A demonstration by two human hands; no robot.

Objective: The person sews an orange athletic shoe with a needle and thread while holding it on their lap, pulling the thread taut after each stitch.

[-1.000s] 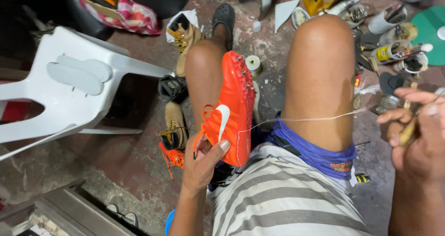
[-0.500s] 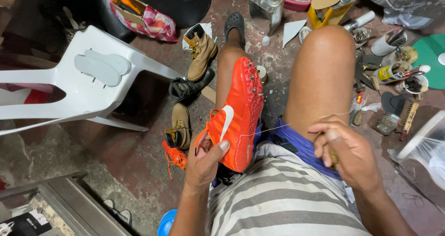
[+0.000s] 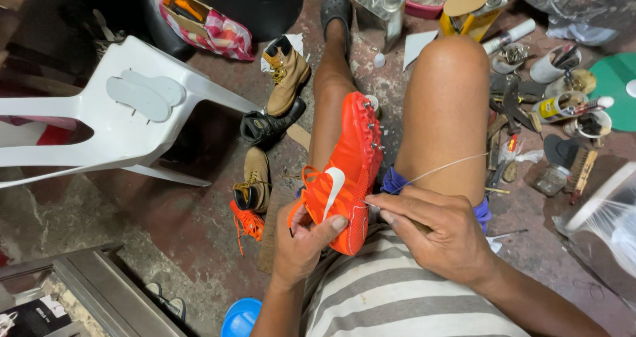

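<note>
Concrete floor [image 3: 199, 218] of a cluttered little repair corner, person sitting with bare knees up. Nearest the camera, the left hand [image 3: 301, 241] is clamped on the heel end of an orange spiked shoe [image 3: 348, 178], thumb across its side. The right hand [image 3: 437, 228] sits just beside it, fingers pinched together at the shoe's edge, looks like on a needle but it's too small to tell, with a white thread [image 3: 444, 168] running up and right over the thigh. The shoe lies between the legs, long axis pointing away, toe far, sole to the right. Further out: tan boots [image 3: 286, 72], a white plastic chair [image 3: 132, 118], tools [image 3: 563, 105] scattered right.
</note>
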